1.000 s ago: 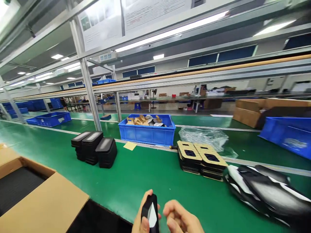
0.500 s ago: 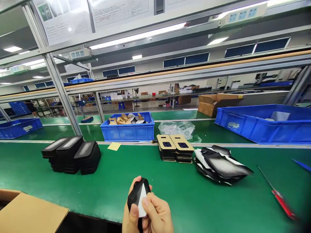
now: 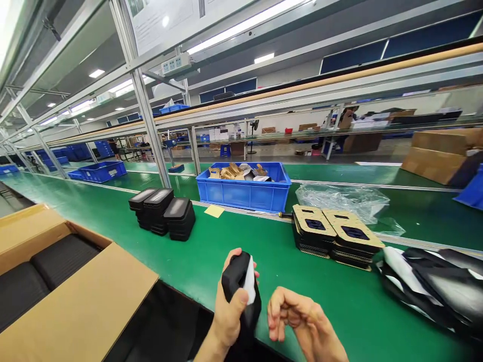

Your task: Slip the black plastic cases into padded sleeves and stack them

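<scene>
Pinching blk piece (image 3: 234, 272) w/ L hand (image 3: 228, 319) above near edge of bench (image 3: 204, 264); holding R hand (image 3: 304, 312) half-curled, empty. Prob. light, semi-stiff; best gripped by long sides.

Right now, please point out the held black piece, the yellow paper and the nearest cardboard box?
Held black piece (image 3: 235, 272), head view: its dark side.
Yellow paper (image 3: 214, 210), head view: its middle.
Nearest cardboard box (image 3: 90, 305), head view: its near flap.
</scene>
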`<action>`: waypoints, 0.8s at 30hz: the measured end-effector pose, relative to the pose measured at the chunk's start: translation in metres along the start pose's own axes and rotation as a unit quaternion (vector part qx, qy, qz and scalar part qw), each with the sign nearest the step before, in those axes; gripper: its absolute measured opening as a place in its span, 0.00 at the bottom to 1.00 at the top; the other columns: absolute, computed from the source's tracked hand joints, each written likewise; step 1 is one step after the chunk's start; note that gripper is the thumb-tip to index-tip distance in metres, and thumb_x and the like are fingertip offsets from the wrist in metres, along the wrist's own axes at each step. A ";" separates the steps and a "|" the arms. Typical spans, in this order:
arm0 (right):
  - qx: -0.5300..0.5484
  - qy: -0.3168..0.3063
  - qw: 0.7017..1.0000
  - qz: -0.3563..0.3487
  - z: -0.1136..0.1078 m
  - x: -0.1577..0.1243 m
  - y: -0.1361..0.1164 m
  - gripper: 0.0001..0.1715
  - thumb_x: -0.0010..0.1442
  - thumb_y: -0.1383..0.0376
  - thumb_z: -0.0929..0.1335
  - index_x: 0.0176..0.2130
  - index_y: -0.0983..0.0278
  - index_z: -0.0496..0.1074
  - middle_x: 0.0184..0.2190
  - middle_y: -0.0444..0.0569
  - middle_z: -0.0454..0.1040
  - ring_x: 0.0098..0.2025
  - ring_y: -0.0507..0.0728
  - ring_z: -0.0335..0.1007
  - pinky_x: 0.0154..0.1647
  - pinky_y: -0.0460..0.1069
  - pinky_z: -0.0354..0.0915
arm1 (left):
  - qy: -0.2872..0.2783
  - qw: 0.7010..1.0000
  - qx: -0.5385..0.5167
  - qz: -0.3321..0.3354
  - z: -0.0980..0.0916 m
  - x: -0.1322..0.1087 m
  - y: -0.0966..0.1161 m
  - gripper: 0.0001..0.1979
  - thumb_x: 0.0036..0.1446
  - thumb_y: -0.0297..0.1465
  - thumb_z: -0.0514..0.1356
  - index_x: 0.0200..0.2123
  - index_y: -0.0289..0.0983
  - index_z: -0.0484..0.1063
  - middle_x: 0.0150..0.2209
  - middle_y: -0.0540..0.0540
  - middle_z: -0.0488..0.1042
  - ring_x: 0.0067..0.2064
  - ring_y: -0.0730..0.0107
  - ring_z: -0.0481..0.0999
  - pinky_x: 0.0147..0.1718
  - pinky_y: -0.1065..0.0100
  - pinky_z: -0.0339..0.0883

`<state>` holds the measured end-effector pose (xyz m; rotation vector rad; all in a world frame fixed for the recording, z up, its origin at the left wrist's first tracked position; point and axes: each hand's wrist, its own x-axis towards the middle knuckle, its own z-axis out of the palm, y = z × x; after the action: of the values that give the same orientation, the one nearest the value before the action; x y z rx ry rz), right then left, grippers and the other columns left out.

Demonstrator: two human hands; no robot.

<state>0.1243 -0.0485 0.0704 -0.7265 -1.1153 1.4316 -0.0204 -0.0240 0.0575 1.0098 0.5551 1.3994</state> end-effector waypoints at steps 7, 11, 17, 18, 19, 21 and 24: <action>-0.138 -0.021 0.988 0.061 0.012 0.014 -0.016 0.40 0.49 0.33 0.68 0.22 0.68 0.74 0.19 0.45 0.66 0.21 0.51 0.60 0.22 0.45 0.60 | -0.123 0.938 0.288 0.151 -0.010 0.000 0.009 0.29 0.58 0.34 0.63 0.62 0.44 0.64 0.62 0.39 0.67 0.62 0.45 0.65 0.61 0.49 0.55; -0.110 0.142 0.983 0.039 0.036 0.006 -0.004 0.36 0.47 0.36 0.72 0.22 0.67 0.75 0.20 0.45 0.68 0.24 0.51 0.60 0.25 0.46 0.61 | -0.130 0.965 0.200 0.109 -0.007 0.000 0.015 0.32 0.57 0.43 0.63 0.63 0.44 0.63 0.61 0.39 0.67 0.59 0.46 0.67 0.59 0.52 0.58; 0.004 0.241 0.970 0.005 0.055 -0.002 0.020 0.35 0.54 0.40 0.70 0.14 0.65 0.69 0.12 0.46 0.64 0.18 0.51 0.56 0.20 0.47 0.55 | -0.110 0.993 -0.023 -0.045 0.005 0.000 0.008 0.40 0.50 0.49 0.65 0.63 0.44 0.59 0.46 0.41 0.75 0.23 0.77 0.64 0.20 0.70 0.56; 0.011 0.259 0.966 -0.004 0.055 -0.003 0.025 0.35 0.55 0.41 0.70 0.14 0.65 0.69 0.11 0.46 0.64 0.17 0.51 0.56 0.19 0.48 0.54 | -0.104 0.992 -0.046 -0.055 0.008 -0.001 0.006 0.39 0.49 0.48 0.65 0.62 0.44 0.59 0.46 0.42 0.75 0.21 0.79 0.63 0.19 0.71 0.55; 0.017 0.276 0.961 -0.013 0.054 -0.003 0.029 0.35 0.55 0.41 0.70 0.14 0.64 0.69 0.11 0.46 0.64 0.17 0.51 0.57 0.19 0.48 0.54 | -0.095 0.991 -0.068 -0.061 0.011 -0.001 0.004 0.38 0.49 0.46 0.65 0.62 0.45 0.59 0.47 0.43 0.75 0.21 0.79 0.63 0.19 0.71 0.55; 0.023 0.294 0.955 -0.039 0.048 -0.004 0.037 0.33 0.56 0.43 0.70 0.14 0.63 0.69 0.12 0.47 0.66 0.18 0.53 0.61 0.18 0.48 0.56 | -0.069 0.990 -0.106 -0.066 0.016 -0.003 0.000 0.39 0.49 0.43 0.65 0.63 0.46 0.58 0.50 0.42 0.74 0.22 0.79 0.64 0.22 0.70 0.60; 0.024 0.302 0.950 -0.077 0.034 -0.006 0.048 0.29 0.56 0.47 0.71 0.15 0.61 0.69 0.13 0.48 0.67 0.19 0.57 0.67 0.17 0.50 0.61 | -0.016 0.988 -0.149 -0.041 0.023 -0.006 -0.003 0.41 0.48 0.39 0.65 0.64 0.46 0.55 0.52 0.42 0.74 0.32 0.67 0.74 0.34 0.63 0.69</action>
<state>0.0758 -0.0591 0.0375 -0.9394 -0.6375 0.9957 -0.0008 -0.0351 0.0647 0.7589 0.3475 1.3443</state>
